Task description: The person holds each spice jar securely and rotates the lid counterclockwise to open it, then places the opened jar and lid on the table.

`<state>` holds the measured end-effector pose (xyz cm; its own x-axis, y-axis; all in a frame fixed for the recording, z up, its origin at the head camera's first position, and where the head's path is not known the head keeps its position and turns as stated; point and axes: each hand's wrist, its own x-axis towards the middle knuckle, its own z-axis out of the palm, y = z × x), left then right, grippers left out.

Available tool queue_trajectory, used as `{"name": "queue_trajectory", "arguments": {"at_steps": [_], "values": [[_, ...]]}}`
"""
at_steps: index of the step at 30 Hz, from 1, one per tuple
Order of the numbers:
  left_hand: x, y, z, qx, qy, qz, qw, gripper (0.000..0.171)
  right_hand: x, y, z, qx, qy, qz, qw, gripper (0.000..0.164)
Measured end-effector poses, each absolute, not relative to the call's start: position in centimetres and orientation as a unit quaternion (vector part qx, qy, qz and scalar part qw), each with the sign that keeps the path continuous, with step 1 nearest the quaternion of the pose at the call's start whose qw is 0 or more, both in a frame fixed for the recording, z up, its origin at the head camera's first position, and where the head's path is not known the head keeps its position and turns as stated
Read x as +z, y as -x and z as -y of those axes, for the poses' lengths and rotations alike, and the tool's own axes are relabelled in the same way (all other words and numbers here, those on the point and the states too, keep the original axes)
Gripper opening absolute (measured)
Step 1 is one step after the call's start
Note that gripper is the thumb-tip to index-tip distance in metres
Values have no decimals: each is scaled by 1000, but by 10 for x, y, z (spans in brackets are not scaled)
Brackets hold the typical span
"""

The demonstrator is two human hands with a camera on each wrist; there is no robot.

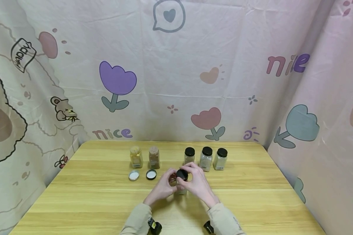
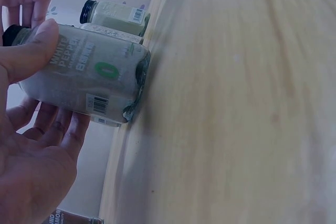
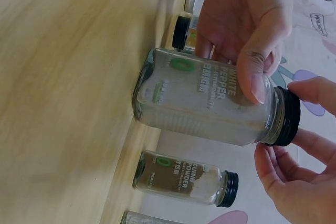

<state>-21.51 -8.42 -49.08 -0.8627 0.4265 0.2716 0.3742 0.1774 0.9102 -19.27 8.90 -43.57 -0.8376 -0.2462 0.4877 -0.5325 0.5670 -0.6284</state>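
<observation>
In front of me a clear glass jar of white pepper point(image 3: 194, 98) stands upright on the table, its printed label showing in both wrist views. My left hand point(image 1: 164, 186) holds the jar's body, with the thumb point(image 2: 44, 43) on the label side and the fingers on the opposite side. From the right, my right hand point(image 1: 198, 182) grips the black lid point(image 3: 289, 116) between thumb and fingers. The lid sits on the jar's neck.
Behind my hands stand a cumin powder jar point(image 3: 181, 178) and two pale-filled jars point(image 1: 206, 160) point(image 1: 220, 160), all black-lidded. Further left are a yellow-filled jar point(image 1: 136, 158) and a brown-filled jar point(image 1: 154, 158), with two upturned lids point(image 1: 133, 175) point(image 1: 151, 174) before them. A printed curtain point(image 1: 170, 65) hangs behind the table point(image 1: 106, 202).
</observation>
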Motion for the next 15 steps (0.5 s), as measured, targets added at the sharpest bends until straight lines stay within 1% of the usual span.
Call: {"name": "queue_trajectory", "arguments": {"at_steps": [8, 11, 15], "values": [[-491, 216, 84, 591, -260, -763, 27, 44, -439, 195, -90, 405, -245, 863, 177, 36], [-491, 216, 84, 589, -258, -765, 25, 44, -440, 194, -88, 387, -241, 867, 199, 39], [-491, 216, 84, 578, -255, -775, 16, 46, -440, 191, -85, 344, -228, 877, 244, 48]]}}
